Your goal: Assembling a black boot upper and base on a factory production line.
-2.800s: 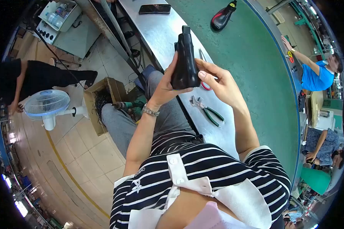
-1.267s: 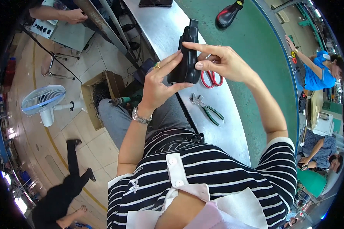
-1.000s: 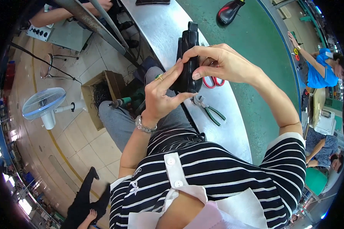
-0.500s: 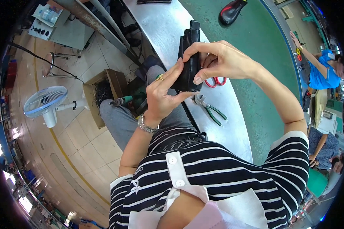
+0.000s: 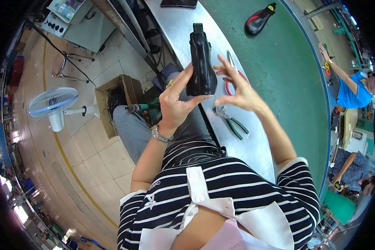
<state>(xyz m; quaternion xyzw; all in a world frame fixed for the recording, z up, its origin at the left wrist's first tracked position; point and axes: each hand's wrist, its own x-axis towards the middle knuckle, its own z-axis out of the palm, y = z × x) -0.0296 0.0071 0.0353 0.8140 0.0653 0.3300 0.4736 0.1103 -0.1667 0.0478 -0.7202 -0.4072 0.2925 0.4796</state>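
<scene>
Head view, looking down at my lap and the counter [image 5: 254,146] in front of me. My left hand [image 5: 177,102] holds a black pouch [image 5: 201,62] upright above the counter's near edge, thumb and fingers clasped around its lower end; a ring shows on one finger and a metal watch [image 5: 161,134] on the wrist. My right hand [image 5: 237,89] is just beside the pouch on its right, fingers spread and released, a fingertip near the pouch's base but gripping nothing.

On the steel strip of the counter, behind my right hand, lie red-handled scissors [image 5: 229,81], partly hidden. Just below that hand lie green-handled pliers [image 5: 233,123]. Farther away, on the green mat [image 5: 287,83], sits a second black object with a red trim [image 5: 259,20], and a dark flat item [image 5: 179,3] lies at the counter's far end.

On the tiled floor to my left stand a white fan [image 5: 54,106], a cardboard box [image 5: 114,100] with dark contents, and a stool [image 5: 66,66]. At the right, a person in a blue shirt [image 5: 350,91] reaches over the mat.
</scene>
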